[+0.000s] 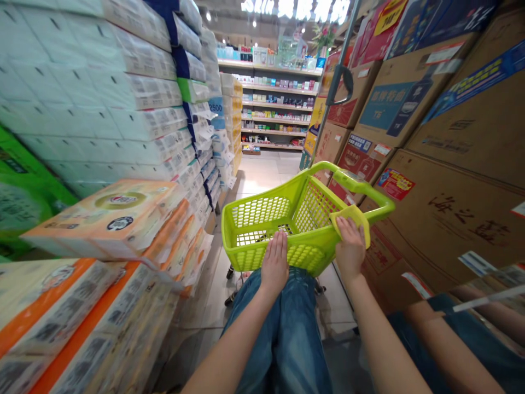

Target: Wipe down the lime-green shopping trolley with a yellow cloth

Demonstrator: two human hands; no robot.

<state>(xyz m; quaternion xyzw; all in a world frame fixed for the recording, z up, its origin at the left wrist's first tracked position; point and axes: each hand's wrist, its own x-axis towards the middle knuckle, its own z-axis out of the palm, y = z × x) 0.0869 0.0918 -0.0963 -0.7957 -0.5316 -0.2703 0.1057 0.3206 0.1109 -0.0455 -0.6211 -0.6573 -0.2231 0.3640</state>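
Note:
A lime-green shopping cart (262,203) with a perforated plastic basket stands turned sideways in front of my legs. My left hand (276,258) lies on the near rim of the basket, fingers straight and close together, with nothing in it. At the handle end, my right hand (350,241) presses a yellow cloth (361,221) flat against the near side of the frame. The cart's handle (363,187) rises beyond the cloth towards the boxes. Inside the basket nothing shows but its slotted floor.
Tissue packs (110,210) are piled on the left, taller stacks (151,87) behind them. Cardboard cartons (459,202) line the right side, near the cart handle. A glossy surface at lower right mirrors arms and jeans. Shelves (279,90) stand beyond the tiled aisle (262,169).

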